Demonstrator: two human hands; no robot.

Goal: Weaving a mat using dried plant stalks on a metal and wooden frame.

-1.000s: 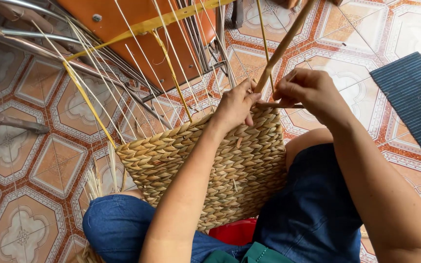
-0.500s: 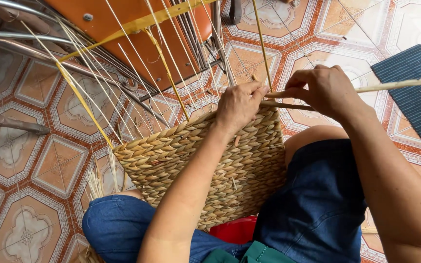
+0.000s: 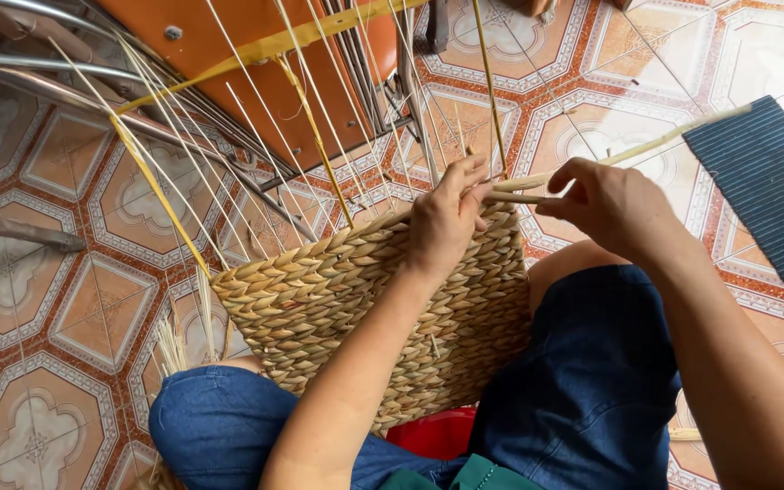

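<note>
Now, strand: pale reed strand [image 3: 628, 152] runs from the basket's top edge out to the right.
Basket: half-woven straw basket [image 3: 365, 308] rests on the lap, bare stakes [image 3: 319, 136] fanning upward.
Left hand [image 3: 446, 218]: fingers pressed shut on the rim, pinning the weave.
Right hand [image 3: 614, 204]: fingers pinched closed on the strand.
Technique: probably keep tension even and seat each pass tight against the row.
Around: patterned floor tiles [image 3: 47, 299], dark ribbed mat [image 3: 773, 191].

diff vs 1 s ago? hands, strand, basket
The long strand in the right hand swung from pointing steeply up to lying nearly flat, out to the right over the tiles; that hand shifted slightly right, keeping its grip. The left hand stayed pressed on the basket rim; basket and upright stakes unchanged.
</note>
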